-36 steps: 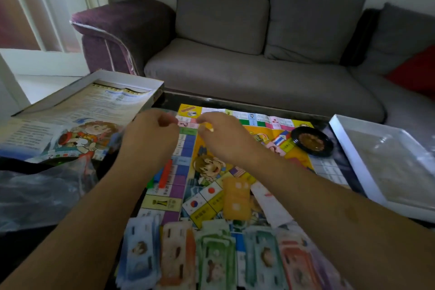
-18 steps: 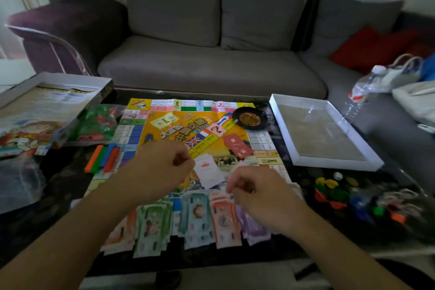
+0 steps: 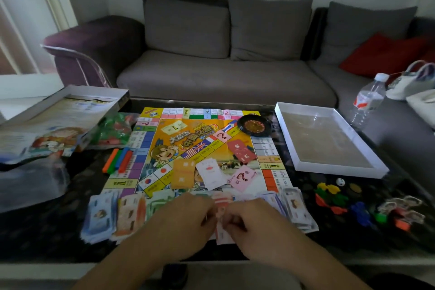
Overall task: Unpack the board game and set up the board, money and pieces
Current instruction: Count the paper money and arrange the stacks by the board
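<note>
**Both hands working at the row of play money on the near edge of the board**

The game board (image 3: 188,148) is lying unfolded and flat on the dark table (image 3: 47,231), its yellow-orange centre showing a cartoon child, a diagonal strip of flags and a border of coloured property squares. Along its near edge the play money (image 3: 101,216) is sitting in a row of stacks: bluish notes at the left, orange-pink ones next, green ones partly hidden by the hands, and pale grey-purple ones at the right.

The left hand (image 3: 186,221) and the right hand (image 3: 254,226) are meeting over the middle of that row, fingers curled, and both are pinching a pink-red banknote (image 3: 221,205) between them.

On the board's centre an orange card deck (image 3: 182,173), a white card deck (image 3: 209,172), a pink question-mark card (image 3: 243,178) and a red card deck (image 3: 242,150) are lying at loose angles. A small black roulette wheel (image 3: 254,125) is resting on the far right corner of the board. Coloured sticks (image 3: 118,160) in orange, green, blue and red are lying across the left border, and a bag of green and red pieces (image 3: 115,130) is sitting just beyond them.

To the right of the board, loose plastic pieces (image 3: 332,195), a white die (image 3: 340,181) and standing character pawns (image 3: 400,209) are scattered on the table. The white box tray (image 3: 282,125) is sitting behind them; the box lid (image 3: 101,94) with a printed sheet inside is lying at the far left.
</note>
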Demonstrator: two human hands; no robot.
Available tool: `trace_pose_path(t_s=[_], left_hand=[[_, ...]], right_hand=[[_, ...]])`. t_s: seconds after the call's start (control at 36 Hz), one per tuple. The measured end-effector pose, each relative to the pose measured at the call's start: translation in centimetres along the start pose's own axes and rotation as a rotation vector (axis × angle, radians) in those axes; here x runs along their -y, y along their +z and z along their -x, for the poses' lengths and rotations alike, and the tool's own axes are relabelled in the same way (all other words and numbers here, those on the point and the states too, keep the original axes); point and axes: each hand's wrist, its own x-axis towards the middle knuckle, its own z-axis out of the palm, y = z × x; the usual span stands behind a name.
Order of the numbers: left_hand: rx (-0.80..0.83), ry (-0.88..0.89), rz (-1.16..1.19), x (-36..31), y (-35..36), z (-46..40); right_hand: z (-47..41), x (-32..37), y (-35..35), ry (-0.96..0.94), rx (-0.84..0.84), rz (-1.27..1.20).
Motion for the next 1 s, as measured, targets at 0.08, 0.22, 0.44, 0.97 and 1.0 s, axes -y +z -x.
trace_pose_path(t_s=[0.08,0.22,0.44,0.97,1.0], left_hand=[[-0.019,-0.034,0.011,0.7,-0.3,-0.1],[-0.061,-0.114,0.047,2.5,-1.6,-0.8],[-0.124,-0.165,0.069,5.8,-4.5,-3.7],[-0.138,-0.179,0.146,7.0,-4.2,-7.1],[-0.14,-0.18,0.151,7.1,-4.1,-7.1]], right_hand=[[-0.7,0.1,-0.1,0.036,-0.021,-0.007],[-2.9,0.2,-1.3,0.1,-0.094,-0.022],[-11.3,-3.7,-5.9,0.284,-0.317,0.023],[-19.0,-7.2,-4.6,0.512,-0.338,0.07],[-18.9,-7.1,-4.6,0.502,-0.337,0.065]])
